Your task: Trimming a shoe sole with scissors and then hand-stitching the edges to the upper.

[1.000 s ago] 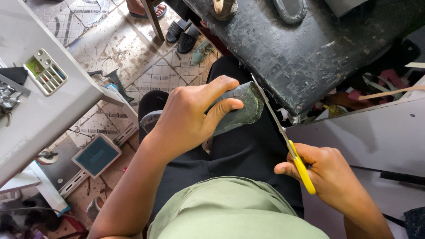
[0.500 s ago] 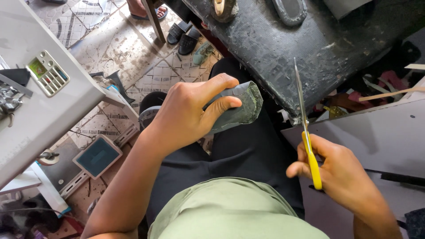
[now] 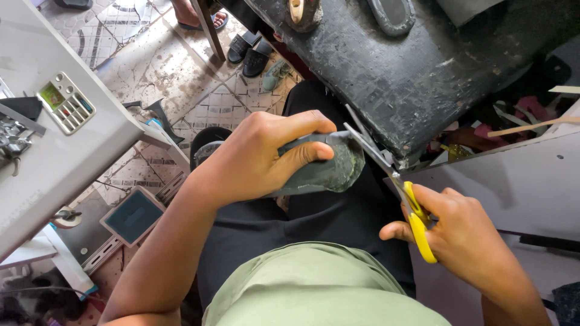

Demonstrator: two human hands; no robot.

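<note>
The left hand has a firm grip on a dark grey-green curved sole piece; the right hand grips yellow-handled scissors, blades at its edge. A slip could nick the left thumb, which lies close to the blades.

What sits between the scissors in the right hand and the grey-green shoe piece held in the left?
Nothing visible. The scissors, yellow-handled in the right hand, have their blade tips at the rounded end of the shoe piece. The left hand grips it further back, its thumb near the blades.
</note>
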